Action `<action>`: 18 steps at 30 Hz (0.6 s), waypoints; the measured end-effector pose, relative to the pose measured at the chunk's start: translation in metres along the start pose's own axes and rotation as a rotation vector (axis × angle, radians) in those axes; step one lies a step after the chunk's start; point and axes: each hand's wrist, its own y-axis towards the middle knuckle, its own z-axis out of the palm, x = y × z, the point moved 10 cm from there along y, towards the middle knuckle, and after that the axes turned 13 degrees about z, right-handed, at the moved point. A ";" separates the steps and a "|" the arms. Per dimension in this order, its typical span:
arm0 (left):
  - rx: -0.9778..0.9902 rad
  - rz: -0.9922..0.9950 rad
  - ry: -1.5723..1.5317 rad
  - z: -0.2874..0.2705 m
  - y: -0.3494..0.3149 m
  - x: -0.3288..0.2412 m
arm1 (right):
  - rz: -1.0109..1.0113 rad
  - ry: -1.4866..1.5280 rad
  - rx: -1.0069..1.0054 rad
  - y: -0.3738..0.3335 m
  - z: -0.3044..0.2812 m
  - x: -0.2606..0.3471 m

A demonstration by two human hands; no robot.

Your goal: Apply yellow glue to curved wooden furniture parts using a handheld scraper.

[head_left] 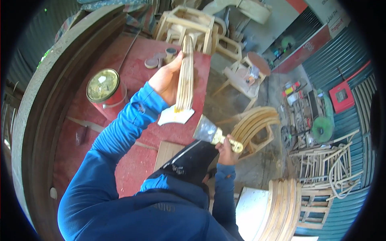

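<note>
My left hand is closed round a long, grooved wooden moulding, held up above the red tabletop. At the moulding's near end is a flat white piece with a yellow smear where the two meet; whether they are joined I cannot tell. My right hand grips a putty knife by its pale yellow handle. Its wide, whitish-smeared blade points up and left, a short way from the white piece and apart from it. Left of my left forearm stands a red can with a stained metal lid.
On the red table lie small round discs and a cardboard piece. A large curved wooden frame borders the left. Curved wooden parts and stacked curved strips stand right. Wooden frames crowd the back.
</note>
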 end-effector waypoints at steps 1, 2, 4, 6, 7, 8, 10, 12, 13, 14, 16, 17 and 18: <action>-0.078 -0.015 0.133 -0.017 -0.024 0.011 | -0.016 -0.071 -0.010 -0.003 0.003 0.004; -0.149 -0.037 0.268 -0.034 -0.051 0.021 | -0.037 -0.132 0.012 -0.002 0.003 0.005; -0.347 -0.142 0.188 -0.089 -0.106 0.047 | -0.152 -0.383 0.007 -0.001 0.011 0.010; -0.519 -0.119 0.339 -0.155 -0.157 0.052 | -0.212 -0.452 0.083 0.000 0.028 0.003; -0.576 -0.121 0.459 -0.185 -0.180 0.053 | -0.235 -0.512 0.130 0.001 0.038 -0.001; -0.631 -0.119 0.579 -0.215 -0.201 0.052 | -0.216 -0.520 0.127 0.008 0.039 -0.008; -0.716 -0.099 0.678 -0.260 -0.228 0.054 | -0.432 -0.790 0.271 0.002 0.075 -0.011; -0.632 -0.026 0.718 -0.283 -0.234 0.053 | -0.432 -0.883 0.326 0.011 0.092 -0.021; -0.616 -0.026 0.780 -0.301 -0.240 0.053 | -0.485 -0.960 0.378 0.015 0.105 -0.029; -0.629 -0.030 0.773 -0.319 -0.249 0.057 | -0.540 -1.034 0.431 0.015 0.117 -0.038; -0.720 -0.040 0.802 -0.345 -0.263 0.059 | -0.481 -1.056 0.461 0.028 0.131 -0.050; -0.701 -0.031 0.804 -0.353 -0.265 0.059 | -0.508 -1.098 0.487 0.034 0.141 -0.056; -0.711 -0.037 0.796 -0.355 -0.265 0.061 | -0.532 -1.139 0.512 0.039 0.148 -0.062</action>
